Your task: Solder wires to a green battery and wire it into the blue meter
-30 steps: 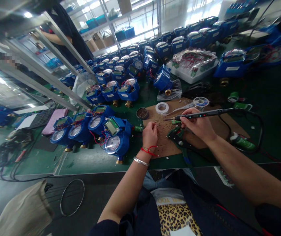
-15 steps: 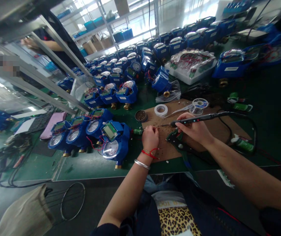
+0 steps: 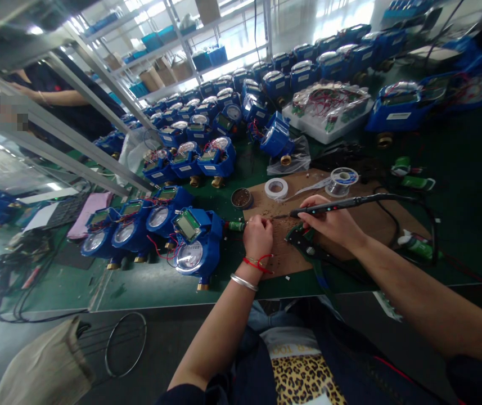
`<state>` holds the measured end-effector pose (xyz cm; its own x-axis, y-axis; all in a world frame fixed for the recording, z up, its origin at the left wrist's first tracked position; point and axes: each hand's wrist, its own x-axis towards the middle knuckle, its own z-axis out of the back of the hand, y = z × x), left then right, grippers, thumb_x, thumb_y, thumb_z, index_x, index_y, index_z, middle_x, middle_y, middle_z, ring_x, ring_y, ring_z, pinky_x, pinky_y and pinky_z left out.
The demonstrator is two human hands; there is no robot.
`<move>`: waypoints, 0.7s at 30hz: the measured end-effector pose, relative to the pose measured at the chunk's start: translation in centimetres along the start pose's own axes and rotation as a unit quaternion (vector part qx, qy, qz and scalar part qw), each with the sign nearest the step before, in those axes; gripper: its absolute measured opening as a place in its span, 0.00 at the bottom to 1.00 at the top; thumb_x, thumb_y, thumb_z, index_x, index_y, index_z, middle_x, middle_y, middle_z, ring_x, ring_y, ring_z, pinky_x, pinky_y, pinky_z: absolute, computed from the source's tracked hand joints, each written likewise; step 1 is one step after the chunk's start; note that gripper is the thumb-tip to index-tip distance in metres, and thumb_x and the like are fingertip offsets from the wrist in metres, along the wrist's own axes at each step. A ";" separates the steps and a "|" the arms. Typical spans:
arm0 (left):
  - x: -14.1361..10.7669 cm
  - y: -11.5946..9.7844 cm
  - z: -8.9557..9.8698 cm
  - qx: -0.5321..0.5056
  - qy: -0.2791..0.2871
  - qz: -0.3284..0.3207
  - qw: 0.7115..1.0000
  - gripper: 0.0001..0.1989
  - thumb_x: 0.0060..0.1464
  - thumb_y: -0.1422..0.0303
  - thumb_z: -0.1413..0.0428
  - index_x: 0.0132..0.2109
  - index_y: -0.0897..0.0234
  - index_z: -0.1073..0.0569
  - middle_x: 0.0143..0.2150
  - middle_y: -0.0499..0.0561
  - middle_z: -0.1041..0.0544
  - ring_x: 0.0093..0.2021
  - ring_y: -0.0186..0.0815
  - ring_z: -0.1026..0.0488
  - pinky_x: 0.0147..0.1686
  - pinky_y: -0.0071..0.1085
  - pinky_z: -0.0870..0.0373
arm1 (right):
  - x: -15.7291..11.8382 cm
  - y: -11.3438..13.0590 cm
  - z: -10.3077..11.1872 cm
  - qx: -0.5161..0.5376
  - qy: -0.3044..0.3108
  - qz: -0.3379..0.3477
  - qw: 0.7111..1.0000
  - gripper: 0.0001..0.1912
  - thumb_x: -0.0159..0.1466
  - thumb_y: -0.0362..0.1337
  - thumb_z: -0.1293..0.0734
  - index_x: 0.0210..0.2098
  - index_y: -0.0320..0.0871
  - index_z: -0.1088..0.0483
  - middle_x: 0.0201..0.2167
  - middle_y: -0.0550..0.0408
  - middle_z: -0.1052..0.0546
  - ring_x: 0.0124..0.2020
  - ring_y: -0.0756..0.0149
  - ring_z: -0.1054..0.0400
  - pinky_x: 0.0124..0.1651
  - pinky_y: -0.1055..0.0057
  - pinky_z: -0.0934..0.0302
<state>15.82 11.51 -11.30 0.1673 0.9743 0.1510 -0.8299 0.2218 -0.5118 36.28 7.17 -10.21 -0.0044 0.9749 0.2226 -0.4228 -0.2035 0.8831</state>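
Note:
My right hand [image 3: 331,222] grips a black soldering iron [image 3: 352,201] like a pen, its tip pointing left at my left hand's fingers. My left hand [image 3: 258,236] is closed in a pinch over the brown board [image 3: 285,260]; what lies in its fingertips is too small to make out. A green cylinder [image 3: 235,226] rests just left of those fingers, beside a blue water meter [image 3: 201,247] with its display board exposed. Under my right hand lies a green-handled cutting tool [image 3: 308,247]. A small round tin [image 3: 241,198] stands beyond my left hand.
A white tape roll [image 3: 276,189] and a solder wire spool [image 3: 343,179] sit behind the iron. Rows of blue meters [image 3: 217,157] fill the back, near a white foam tray [image 3: 320,132] of wired parts. The iron's cable loops right. A co-worker's arm shows at upper left.
The soldering iron and my right hand have shifted very slightly left. My left hand keeps its place. At upper left, the co-worker's arm has moved.

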 end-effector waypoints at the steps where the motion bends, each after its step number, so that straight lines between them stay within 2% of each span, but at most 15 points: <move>1: 0.0 0.0 0.0 -0.002 0.001 0.001 1.000 0.07 0.58 0.70 0.50 0.32 0.64 0.31 0.34 0.56 0.26 0.37 0.40 0.29 0.37 0.33 0.35 | 0.0 -0.1 0.0 -0.003 0.000 0.001 1.000 0.12 0.62 0.47 0.34 0.41 0.50 0.35 0.32 0.56 0.25 0.29 0.61 0.28 0.33 0.62 0.30; 12: 0.1 0.0 0.0 0.000 0.000 0.001 1.000 0.06 0.58 0.71 0.49 0.32 0.64 0.31 0.34 0.56 0.26 0.37 0.40 0.28 0.37 0.33 0.35 | 0.1 0.0 0.1 -0.022 -0.006 0.015 1.000 0.11 0.63 0.47 0.34 0.40 0.49 0.34 0.33 0.55 0.25 0.29 0.63 0.28 0.33 0.64 0.29; 21: 0.0 0.0 -0.1 -0.008 -0.004 0.002 1.000 0.06 0.58 0.71 0.50 0.33 0.64 0.31 0.35 0.56 0.26 0.38 0.41 0.28 0.38 0.34 0.35 | 0.0 0.5 0.3 0.020 -0.009 0.015 1.000 0.12 0.63 0.47 0.34 0.42 0.49 0.35 0.31 0.56 0.26 0.28 0.62 0.28 0.32 0.63 0.29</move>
<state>15.90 11.50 -11.34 0.1604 0.9747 0.1557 -0.8215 0.2192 -0.5264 36.36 7.05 -9.65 0.0000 0.9665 0.2567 -0.3861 -0.2368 0.8915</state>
